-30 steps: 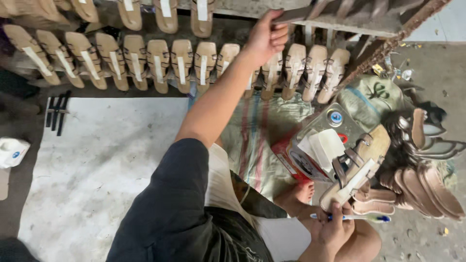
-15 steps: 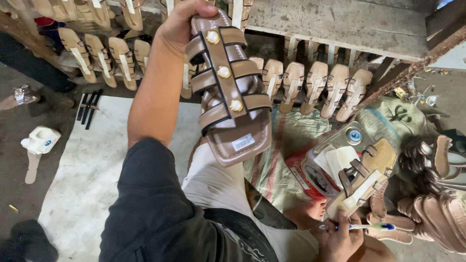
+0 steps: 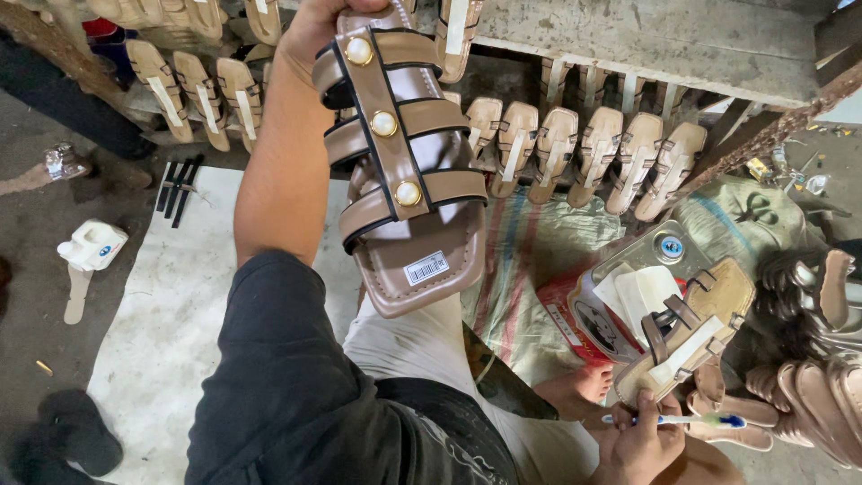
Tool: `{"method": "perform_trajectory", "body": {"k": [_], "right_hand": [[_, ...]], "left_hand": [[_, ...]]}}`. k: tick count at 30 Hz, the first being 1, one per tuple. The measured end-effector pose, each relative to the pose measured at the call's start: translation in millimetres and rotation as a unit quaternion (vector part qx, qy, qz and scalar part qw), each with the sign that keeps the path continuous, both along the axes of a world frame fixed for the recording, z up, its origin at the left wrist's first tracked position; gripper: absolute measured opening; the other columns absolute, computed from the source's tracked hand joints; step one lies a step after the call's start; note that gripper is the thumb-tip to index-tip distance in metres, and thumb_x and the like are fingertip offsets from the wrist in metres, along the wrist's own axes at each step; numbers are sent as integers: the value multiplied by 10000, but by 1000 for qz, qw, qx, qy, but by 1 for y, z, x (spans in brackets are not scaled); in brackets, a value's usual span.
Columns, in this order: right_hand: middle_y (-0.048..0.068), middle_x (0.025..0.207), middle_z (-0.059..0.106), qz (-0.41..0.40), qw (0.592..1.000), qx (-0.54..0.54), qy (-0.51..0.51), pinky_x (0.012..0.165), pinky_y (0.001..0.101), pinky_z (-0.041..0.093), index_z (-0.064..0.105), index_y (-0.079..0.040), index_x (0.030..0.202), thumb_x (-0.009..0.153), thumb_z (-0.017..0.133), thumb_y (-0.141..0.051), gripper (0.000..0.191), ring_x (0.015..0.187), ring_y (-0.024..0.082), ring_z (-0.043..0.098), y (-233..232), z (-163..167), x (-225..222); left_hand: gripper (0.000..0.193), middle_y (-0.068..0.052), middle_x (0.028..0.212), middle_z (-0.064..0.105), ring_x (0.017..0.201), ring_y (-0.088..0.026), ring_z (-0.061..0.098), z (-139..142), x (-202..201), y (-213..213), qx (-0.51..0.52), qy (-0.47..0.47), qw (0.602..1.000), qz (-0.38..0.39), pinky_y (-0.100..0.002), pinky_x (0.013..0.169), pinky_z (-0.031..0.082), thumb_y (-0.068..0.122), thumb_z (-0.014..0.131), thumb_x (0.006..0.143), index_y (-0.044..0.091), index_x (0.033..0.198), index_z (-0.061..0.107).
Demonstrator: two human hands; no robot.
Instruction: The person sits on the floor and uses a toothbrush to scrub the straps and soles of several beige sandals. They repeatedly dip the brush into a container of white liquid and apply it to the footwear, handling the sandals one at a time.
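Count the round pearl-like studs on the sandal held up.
3, in a line down the centre strap of the sandal in the left hand: top stud, middle stud, bottom stud. The hand may hide more.

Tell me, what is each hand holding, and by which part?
The left hand grips a brown strappy sandal by its heel end. The right hand holds a toothbrush by its handle.

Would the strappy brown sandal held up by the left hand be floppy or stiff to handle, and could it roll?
The sandal probably stays fairly stiff: gripped at one end by the left hand, its sole hangs straight. The flat sole makes rolling unlikely. Its thin straps likely flex.
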State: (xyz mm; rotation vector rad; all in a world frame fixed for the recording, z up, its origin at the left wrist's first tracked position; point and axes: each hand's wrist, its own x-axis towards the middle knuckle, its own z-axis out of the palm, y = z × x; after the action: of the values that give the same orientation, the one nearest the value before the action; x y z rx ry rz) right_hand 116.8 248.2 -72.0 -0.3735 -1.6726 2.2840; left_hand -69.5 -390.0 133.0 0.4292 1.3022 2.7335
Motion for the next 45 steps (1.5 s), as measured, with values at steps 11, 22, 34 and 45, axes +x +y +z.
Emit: {"method": "perform_trajectory", "body": {"k": [11,22,34,45], "right_hand": [[116,941,639,-12,1000,15,1,484,220,341,601,96,1228,1031,588,12,214,585,93,480,-4,2,4],[100,937,641,-5,1000,5,3,489,214,318,611,77,1208,1040,599,15,179,594,83,473,-14,16,6],[102,915,646,-15,999,31,-15,475,219,329,613,76,1186,1038,605,2,165,562,90,470,-12,15,4],[92,905,634,-31,999,-4,-27,497,223,367,574,56,1144,1022,627,1,143,593,100,513,-11,16,6]], "left_hand": [[151,-54,881,652,758,-159,630,5,20,-2,1,-16,1000,8,-318,771,549,191,619,1028,53,979,655],[211,-35,862,621,745,-145,591,5,30,-8,-2,-20,1000,17,-311,746,517,260,593,1039,59,1007,648],[281,-13,841,587,730,-129,548,1,21,11,-2,-19,999,38,-303,719,482,336,565,1051,65,1038,639],[350,51,739,501,631,-75,430,-32,-34,144,83,6,993,-80,-266,608,390,431,583,1077,89,1043,651]]}}
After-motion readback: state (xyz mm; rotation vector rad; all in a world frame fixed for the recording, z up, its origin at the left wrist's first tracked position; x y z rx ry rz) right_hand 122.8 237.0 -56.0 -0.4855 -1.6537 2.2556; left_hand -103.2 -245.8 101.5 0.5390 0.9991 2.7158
